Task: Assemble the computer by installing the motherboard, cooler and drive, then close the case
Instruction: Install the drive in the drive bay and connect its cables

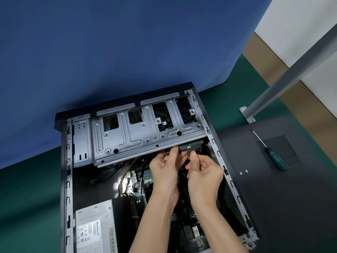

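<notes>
Open case [64,161] on the bench [27,198], power supply [94,225] lower left. Pinches a dark connector [167,152] under the cage [127,136] edge with left hand [164,172], likely steadying it. Clamps right hand [204,176] fingers [194,158] on a cable plug [189,151], lined up with the drive [161,115] in the cage. Side panel [255,179] and screwdriver [273,157] set aside right.

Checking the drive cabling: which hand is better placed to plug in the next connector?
Probably right: the right hand pinches a black connector just under the drive's port; the left hand grips another plug farther left.
</notes>
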`<act>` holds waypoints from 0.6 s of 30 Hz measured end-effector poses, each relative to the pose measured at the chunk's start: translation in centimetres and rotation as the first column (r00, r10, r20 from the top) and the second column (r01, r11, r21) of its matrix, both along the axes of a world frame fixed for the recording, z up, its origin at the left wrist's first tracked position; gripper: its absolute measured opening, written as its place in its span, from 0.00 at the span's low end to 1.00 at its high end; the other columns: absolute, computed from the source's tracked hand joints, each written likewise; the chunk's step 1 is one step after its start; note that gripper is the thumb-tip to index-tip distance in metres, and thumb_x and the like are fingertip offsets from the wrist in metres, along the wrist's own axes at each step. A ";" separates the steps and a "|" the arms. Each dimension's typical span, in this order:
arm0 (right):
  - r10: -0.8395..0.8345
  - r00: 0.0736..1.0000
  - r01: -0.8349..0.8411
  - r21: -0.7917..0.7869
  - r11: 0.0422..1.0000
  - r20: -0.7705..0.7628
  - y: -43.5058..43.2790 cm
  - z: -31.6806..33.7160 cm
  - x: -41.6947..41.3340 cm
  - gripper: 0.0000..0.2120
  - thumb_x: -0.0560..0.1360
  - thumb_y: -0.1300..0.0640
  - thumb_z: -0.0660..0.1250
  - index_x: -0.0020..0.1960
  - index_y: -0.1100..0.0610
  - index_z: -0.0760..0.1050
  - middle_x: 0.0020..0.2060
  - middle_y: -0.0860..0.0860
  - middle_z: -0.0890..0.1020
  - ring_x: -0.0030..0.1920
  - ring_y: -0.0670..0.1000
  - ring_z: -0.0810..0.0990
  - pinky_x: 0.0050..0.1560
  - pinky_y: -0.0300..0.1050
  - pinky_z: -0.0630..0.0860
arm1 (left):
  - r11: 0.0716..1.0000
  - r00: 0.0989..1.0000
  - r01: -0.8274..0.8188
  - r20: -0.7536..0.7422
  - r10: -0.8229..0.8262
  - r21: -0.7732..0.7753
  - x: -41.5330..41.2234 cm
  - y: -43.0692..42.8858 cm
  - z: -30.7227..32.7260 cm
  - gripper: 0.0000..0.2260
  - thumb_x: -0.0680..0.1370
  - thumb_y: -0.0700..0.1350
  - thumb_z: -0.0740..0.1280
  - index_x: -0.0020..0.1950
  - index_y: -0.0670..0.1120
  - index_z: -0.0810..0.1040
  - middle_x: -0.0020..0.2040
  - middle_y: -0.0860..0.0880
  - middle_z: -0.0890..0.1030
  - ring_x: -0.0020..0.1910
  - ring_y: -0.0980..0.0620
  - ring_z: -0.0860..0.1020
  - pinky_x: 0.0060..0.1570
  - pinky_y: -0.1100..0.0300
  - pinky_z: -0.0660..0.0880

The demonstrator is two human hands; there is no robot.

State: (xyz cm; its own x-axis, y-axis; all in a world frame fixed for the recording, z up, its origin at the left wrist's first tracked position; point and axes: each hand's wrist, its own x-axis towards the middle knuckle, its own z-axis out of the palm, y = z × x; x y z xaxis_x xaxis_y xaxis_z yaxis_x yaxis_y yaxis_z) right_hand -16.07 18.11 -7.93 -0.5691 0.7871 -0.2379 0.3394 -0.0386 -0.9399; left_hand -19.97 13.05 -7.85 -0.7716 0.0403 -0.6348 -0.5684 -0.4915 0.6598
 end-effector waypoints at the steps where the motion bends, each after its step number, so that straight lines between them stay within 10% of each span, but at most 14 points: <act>1: 0.000 1.000 0.000 -0.002 1.000 -0.001 0.0 0.0 0.1 0.10 0.78 0.56 0.67 0.37 0.54 0.78 0.26 0.50 0.78 0.26 0.49 0.75 0.34 0.52 0.77 | 1.000 1.000 0.000 -0.001 0.000 0.003 0.0 0.0 0.0 0.04 0.77 0.39 0.67 0.45 0.38 0.74 0.41 0.37 0.83 0.44 0.45 0.84 0.43 0.61 0.81; 18: -0.248 0.966 0.257 -0.183 0.949 0.071 -0.1 0.1 -3.0 0.16 0.73 0.65 0.71 0.27 0.56 0.76 0.20 0.50 0.78 0.22 0.49 0.76 0.28 0.45 0.76 | 0.997 1.000 0.008 -0.004 -0.008 -0.077 -0.3 0.6 0.4 0.09 0.77 0.37 0.67 0.38 0.40 0.71 0.37 0.38 0.82 0.41 0.45 0.84 0.38 0.58 0.81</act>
State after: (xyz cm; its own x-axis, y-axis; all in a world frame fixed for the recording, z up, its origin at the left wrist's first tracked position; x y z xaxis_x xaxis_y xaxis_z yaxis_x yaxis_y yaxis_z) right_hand -19.09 18.02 -7.88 -0.3427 0.8415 -0.4176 0.3387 -0.3040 -0.8904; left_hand -20.22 13.64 -7.46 -0.7740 -0.0022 -0.6332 -0.5696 -0.4343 0.6978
